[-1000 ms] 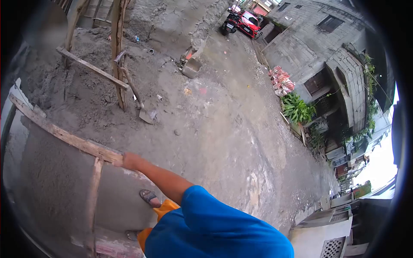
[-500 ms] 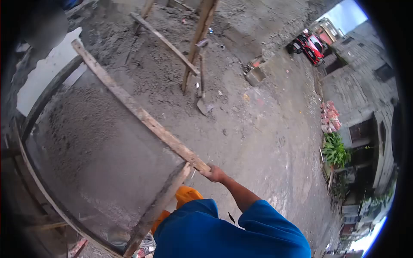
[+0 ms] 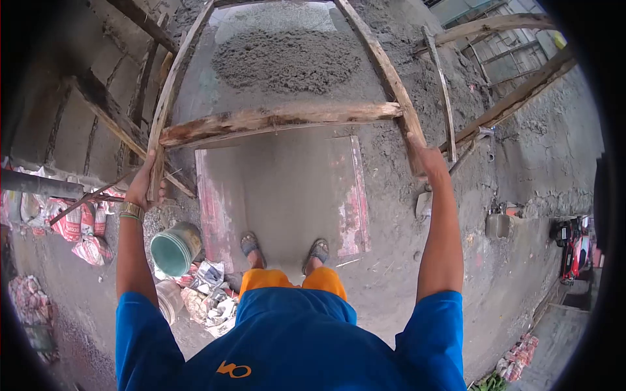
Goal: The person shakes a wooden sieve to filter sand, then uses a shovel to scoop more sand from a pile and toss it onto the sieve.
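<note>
My left hand (image 3: pixel 142 184), with a watch or bracelet at its wrist, is closed round the left handle end of a wooden-framed sand sieve (image 3: pixel 280 119). On the opposite side my right hand (image 3: pixel 430 163) grips the other handle end. A heap of damp grey sand (image 3: pixel 287 62) lies within the frame, toward its far side. Beneath the near crossbar is a flat board (image 3: pixel 218 208) with worn pink edges and a grey coating. My sandalled feet (image 3: pixel 315 253) stand on that board.
Left of the board sit a green-lined bucket (image 3: pixel 173 254), another pail (image 3: pixel 168 300) and crumpled sacks (image 3: pixel 208 303). More sacks (image 3: pixel 81 228) lie farther left. Timber posts (image 3: pixel 515 98) and a shovel (image 3: pixel 424 205) are at right. A hollow block (image 3: pixel 497 225) and a red vehicle (image 3: pixel 575 251) lie beyond.
My view has swung left and down from the street side. Both hands now show on the sieve's handles, where only the right hand was visible before.
</note>
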`<action>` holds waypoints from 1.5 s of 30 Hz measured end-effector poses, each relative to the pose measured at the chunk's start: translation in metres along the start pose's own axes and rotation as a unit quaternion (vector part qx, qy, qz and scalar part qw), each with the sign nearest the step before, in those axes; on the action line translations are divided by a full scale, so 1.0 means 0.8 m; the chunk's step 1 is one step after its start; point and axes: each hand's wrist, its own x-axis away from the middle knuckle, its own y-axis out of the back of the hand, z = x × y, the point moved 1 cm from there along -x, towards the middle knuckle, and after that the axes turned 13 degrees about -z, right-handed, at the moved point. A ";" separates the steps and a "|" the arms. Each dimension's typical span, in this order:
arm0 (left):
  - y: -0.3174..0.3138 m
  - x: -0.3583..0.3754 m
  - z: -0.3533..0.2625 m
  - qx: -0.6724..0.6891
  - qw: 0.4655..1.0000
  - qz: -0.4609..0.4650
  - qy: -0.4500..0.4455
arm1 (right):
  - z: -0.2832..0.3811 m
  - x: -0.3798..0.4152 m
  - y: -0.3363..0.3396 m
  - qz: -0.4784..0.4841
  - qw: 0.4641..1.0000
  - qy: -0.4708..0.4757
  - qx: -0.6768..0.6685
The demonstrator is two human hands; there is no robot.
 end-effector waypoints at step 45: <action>0.010 -0.020 0.256 0.021 0.995 -0.050 0.078 | -0.275 0.095 -0.138 0.006 0.997 -0.067 -0.050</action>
